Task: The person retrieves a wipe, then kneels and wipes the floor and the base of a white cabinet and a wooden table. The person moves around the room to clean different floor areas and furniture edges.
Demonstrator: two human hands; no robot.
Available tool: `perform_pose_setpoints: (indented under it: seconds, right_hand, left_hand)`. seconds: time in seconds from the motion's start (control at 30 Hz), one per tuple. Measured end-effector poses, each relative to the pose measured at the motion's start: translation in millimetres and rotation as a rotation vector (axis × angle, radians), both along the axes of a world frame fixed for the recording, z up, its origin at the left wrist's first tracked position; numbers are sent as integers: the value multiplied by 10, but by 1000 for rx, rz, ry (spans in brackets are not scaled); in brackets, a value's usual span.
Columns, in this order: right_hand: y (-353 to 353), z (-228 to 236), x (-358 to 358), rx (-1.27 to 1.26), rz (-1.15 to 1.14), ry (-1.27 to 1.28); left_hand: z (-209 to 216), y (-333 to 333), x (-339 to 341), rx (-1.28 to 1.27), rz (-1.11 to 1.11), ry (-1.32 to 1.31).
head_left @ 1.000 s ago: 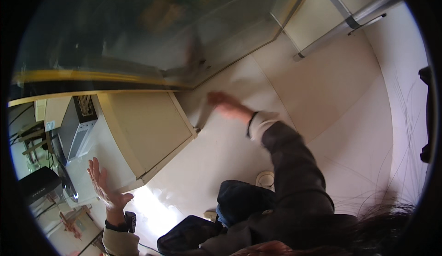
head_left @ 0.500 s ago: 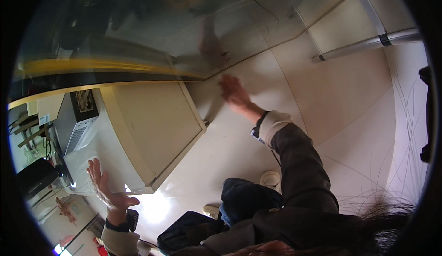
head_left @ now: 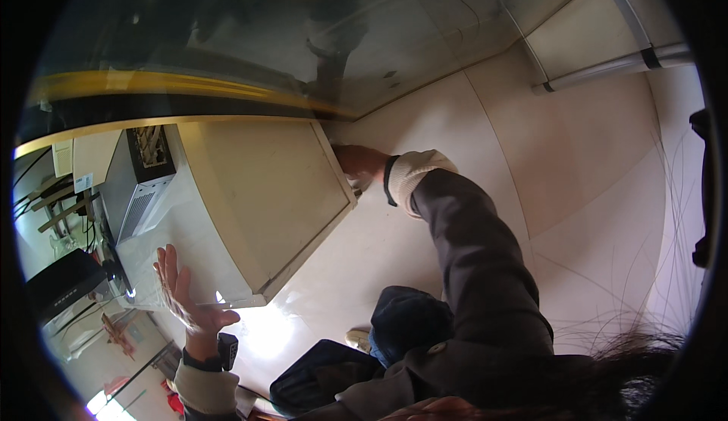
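Observation:
My left hand [head_left: 180,294] is open, palm and fingers spread against the edge of a pale desk top [head_left: 205,258]. It holds nothing. My right hand [head_left: 358,165] reaches to the far right side of a cream cabinet panel [head_left: 262,194]. Its fingers disappear behind the panel's edge, so whether they grip anything is hidden. A small light piece [head_left: 359,188] sticks out from that edge just below the hand. Both wrists wear dark bands, and a small black device [head_left: 227,351] sits at my left wrist.
A glossy dark glass panel [head_left: 250,42] with a yellow strip stands along the far side, reflecting my arm. A grey machine with vents [head_left: 144,201] and a black box [head_left: 67,288] are on the left. A metal tube [head_left: 607,71] runs at upper right. A black bag [head_left: 318,379] lies near my legs.
My right hand has moved left from the pale floor near the glass to the cabinet panel's edge, where its fingers are now hidden. My left hand stays spread at the desk.

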State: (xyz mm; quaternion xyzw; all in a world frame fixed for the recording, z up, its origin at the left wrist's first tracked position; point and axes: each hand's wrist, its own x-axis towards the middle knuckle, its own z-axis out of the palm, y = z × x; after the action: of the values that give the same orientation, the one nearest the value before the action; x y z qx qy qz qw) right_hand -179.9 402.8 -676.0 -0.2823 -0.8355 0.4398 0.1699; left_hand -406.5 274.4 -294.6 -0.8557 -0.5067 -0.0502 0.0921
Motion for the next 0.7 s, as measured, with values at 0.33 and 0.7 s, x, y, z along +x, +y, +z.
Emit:
perform_pose_setpoints:
  seconds: [0.33, 0.7]
  right_hand:
    - [-801, -73, 1048, 527, 263, -172]
    - [-1933, 286, 1506, -393, 46, -166]
  left_hand:
    - [1, 40, 68, 13, -34, -34]
    - [-10, 66, 95, 65, -55, -43]
